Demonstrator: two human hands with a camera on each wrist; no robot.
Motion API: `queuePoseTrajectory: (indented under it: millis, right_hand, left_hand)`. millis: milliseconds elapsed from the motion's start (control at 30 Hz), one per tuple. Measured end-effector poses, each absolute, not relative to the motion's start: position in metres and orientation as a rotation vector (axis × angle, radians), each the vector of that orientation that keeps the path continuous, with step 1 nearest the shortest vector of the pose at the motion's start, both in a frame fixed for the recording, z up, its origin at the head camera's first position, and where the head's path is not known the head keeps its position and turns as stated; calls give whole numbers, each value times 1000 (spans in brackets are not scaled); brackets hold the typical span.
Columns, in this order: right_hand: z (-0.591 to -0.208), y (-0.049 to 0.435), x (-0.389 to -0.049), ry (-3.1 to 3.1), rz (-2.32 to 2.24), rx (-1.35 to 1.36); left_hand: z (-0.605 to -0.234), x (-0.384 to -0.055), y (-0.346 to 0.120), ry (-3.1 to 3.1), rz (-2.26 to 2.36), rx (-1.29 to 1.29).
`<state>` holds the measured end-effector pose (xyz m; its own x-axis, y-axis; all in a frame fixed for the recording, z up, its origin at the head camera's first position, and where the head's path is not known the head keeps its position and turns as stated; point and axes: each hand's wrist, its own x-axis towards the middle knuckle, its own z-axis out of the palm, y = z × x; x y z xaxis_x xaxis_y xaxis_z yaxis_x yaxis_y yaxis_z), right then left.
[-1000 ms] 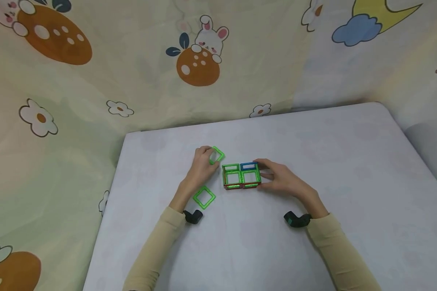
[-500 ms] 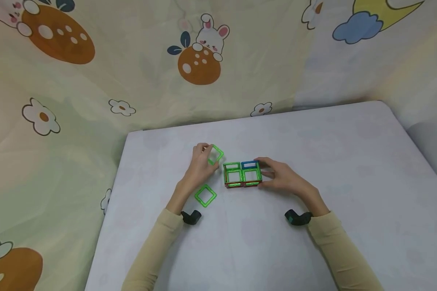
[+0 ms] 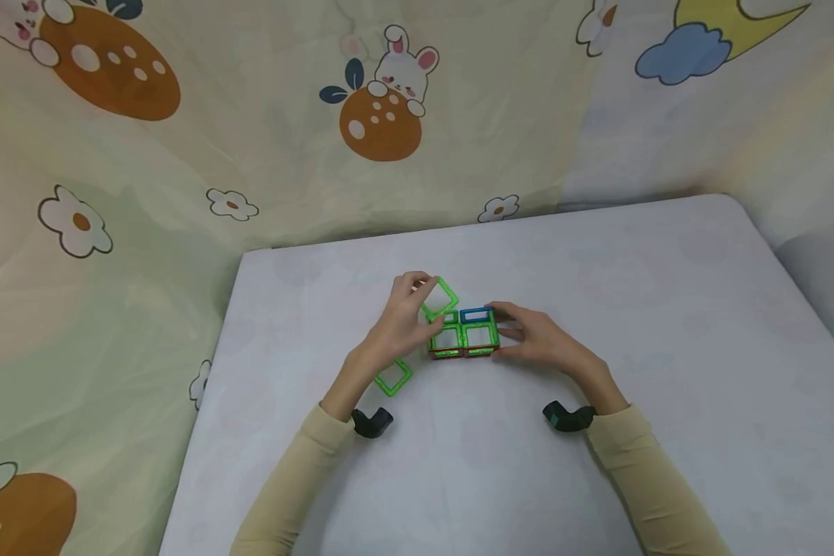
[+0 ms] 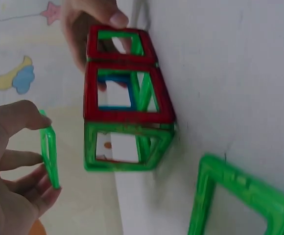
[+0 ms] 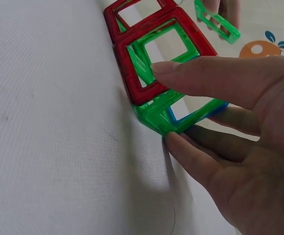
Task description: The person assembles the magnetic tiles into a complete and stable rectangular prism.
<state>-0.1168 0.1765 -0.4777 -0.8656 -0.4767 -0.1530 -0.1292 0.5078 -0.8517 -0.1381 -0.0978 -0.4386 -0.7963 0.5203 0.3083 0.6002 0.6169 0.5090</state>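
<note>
A small open-topped box of magnetic tiles stands on the table. Red frames form its near side, with green and one blue frame on the others. My left hand pinches a green square magnetic tile between thumb and fingertips, raised above the box's left end; the left wrist view shows a gap between them. At the opposite end, my right hand grips the box, its thumb on the red side and fingers around the end and back.
Another green square tile lies flat on the white-covered table, beside my left wrist and partly hidden by it. Behind the table's far edge hangs a printed cloth. Dark cameras sit at both wrists.
My left hand has moved right with the green tile, from beside the box to above its left end. The right hand and box stay in place.
</note>
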Motion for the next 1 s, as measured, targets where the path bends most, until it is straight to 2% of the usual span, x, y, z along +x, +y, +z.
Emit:
queuePoseTrajectory:
  millis: [467,1000]
  right_hand:
    - [-478,177,-115,2364,-1345,-514]
    - [-476,178,-115,2384,-1333,-536]
  left_hand:
    - [-440,-127,-63,-2730,-862,-1335]
    - [-436,-130,-57,-2779,-656,-1458]
